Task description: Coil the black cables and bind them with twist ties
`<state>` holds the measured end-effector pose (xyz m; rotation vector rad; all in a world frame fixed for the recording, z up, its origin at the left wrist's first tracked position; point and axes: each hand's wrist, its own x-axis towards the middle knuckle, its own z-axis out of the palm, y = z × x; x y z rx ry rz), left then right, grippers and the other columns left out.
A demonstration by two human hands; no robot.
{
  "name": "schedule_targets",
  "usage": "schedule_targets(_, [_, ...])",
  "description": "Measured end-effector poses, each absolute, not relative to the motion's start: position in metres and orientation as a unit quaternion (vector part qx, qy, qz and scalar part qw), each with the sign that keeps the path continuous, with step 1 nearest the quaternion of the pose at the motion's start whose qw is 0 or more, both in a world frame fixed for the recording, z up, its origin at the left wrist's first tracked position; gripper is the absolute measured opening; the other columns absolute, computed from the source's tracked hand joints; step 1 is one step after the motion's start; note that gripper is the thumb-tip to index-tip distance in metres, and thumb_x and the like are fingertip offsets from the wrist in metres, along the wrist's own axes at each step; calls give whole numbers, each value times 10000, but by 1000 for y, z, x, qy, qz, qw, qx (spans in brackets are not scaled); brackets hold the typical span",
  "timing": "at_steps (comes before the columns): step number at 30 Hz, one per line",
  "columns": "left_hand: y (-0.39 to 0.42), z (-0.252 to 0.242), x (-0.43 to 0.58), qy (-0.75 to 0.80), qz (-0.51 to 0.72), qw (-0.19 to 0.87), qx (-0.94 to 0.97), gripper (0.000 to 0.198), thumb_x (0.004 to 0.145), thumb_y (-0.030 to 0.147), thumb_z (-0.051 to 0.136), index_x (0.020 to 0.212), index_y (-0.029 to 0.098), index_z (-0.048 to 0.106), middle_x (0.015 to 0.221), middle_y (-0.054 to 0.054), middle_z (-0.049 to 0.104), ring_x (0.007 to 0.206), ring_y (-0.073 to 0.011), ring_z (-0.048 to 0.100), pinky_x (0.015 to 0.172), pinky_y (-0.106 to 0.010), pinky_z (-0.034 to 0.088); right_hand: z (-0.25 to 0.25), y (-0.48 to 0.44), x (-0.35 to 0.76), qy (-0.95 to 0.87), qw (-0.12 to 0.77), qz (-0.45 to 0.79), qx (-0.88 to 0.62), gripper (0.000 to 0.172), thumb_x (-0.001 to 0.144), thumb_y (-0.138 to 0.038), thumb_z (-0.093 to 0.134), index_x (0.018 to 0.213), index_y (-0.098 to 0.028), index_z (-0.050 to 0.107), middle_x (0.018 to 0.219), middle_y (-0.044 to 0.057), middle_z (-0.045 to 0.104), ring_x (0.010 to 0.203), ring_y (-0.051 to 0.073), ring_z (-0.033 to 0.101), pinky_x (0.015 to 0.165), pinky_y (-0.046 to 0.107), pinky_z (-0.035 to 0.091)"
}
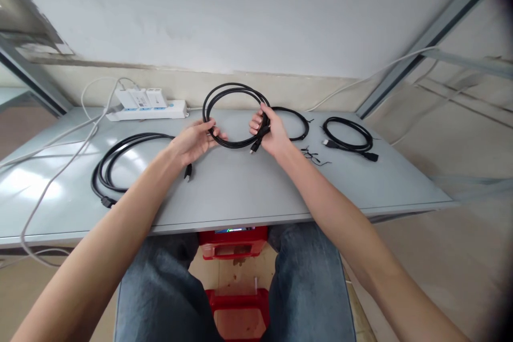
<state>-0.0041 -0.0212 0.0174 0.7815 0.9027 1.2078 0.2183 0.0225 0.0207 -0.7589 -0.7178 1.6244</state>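
Note:
A black cable (236, 87), wound into a round coil, is held up over the middle of the table between my two hands. My left hand (194, 141) pinches the coil's left side between thumb and fingers. On the opposite side my right hand (270, 128) is closed around the loops, and a black connector (255, 145) points down below its fingers. A larger black cable (105, 171) lies looped on the table, partly behind my left forearm. Its apparent plug end (188, 172) shows just below my left hand. Behind my right hand lies another coiled black cable (305, 123).
A coiled black cable with connectors (348, 147) lies at the right. Several short black ties (315, 157) are scattered near my right wrist. A white power strip (148, 112) with plugged-in adapters stands by the wall, and white cords (60, 171) run down the left side.

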Motion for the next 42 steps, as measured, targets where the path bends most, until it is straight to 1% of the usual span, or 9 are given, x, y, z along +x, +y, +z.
schedule_targets(5, [-21, 21, -3, 401, 575, 629, 336, 412, 1236, 72, 456, 870, 165, 620, 605, 70, 463, 513, -80, 507, 642, -224, 606, 21, 22, 221, -353, 518, 692, -359, 454, 1150, -360, 829, 802, -236, 565, 626, -83, 507, 580, 98, 512, 637, 235, 507])
schedule_targets(12, [-13, 19, -14, 424, 579, 634, 290, 464, 1184, 37, 557, 822, 243, 354, 602, 136, 249, 426, -27, 239, 419, -165, 220, 22, 20, 226, -399, 417, 729, -369, 533, 1151, -520, 817, 759, -248, 580, 609, -46, 598, 586, 136, 618, 705, 286, 602])
schedule_targets(19, [-15, 16, -13, 476, 531, 598, 366, 450, 1069, 87, 737, 855, 250, 377, 592, 141, 282, 413, -23, 223, 397, -134, 153, 18, 21, 228, -453, 398, 673, -429, 404, 1289, -454, 538, 982, -227, 669, 702, 17, 761, 543, 168, 709, 602, 294, 639])
schedule_targets(23, [-16, 13, -11, 473, 489, 607, 411, 467, 1013, 95, 801, 842, 247, 395, 599, 137, 311, 410, -11, 236, 400, -122, 120, 14, 22, 226, -598, 383, 533, -460, 352, 1297, -283, 473, 960, -264, 569, 635, -7, 733, 420, 175, 668, 409, 255, 476])
schedule_targets(27, [-15, 12, -13, 467, 516, 595, 402, 482, 998, 112, 837, 846, 248, 400, 598, 140, 308, 412, -11, 236, 402, -118, 129, 10, 28, 237, -659, 382, 459, -458, 256, 1206, -245, 715, 961, -246, 642, 622, -1, 726, 403, 177, 651, 365, 254, 438])
schedule_targets(30, [-14, 12, -13, 472, 541, 584, 378, 504, 1002, 99, 833, 842, 253, 381, 590, 143, 293, 407, -15, 221, 397, -124, 123, 8, 32, 248, -670, 400, 405, -476, 342, 1070, -163, 880, 858, -257, 629, 543, -17, 652, 386, 160, 570, 356, 255, 374])
schedule_targets(35, [-14, 13, -13, 493, 521, 592, 368, 386, 1053, 100, 774, 814, 219, 496, 579, 130, 319, 403, -13, 236, 373, -119, 127, 8, 30, 250, -735, 396, 306, -457, 419, 1022, -68, 828, 690, -244, 643, 554, -3, 613, 522, 147, 488, 560, 300, 358])
schedule_targets(38, [-15, 14, -14, 503, 502, 593, 379, 268, 1100, 137, 733, 862, 183, 620, 579, 106, 369, 406, -29, 283, 365, -124, 192, 11, 28, 243, -745, 436, 231, -449, 350, 998, -55, 838, 750, -247, 682, 616, -19, 599, 643, 176, 487, 728, 344, 371])
schedule_targets(42, [-17, 17, -15, 508, 475, 598, 398, 287, 1083, 67, 685, 825, 178, 625, 583, 92, 379, 409, -42, 302, 370, -133, 265, 14, 28, 239, -741, 470, 202, -435, 273, 1047, -150, 792, 811, -258, 708, 655, -31, 562, 673, 193, 440, 787, 359, 376])
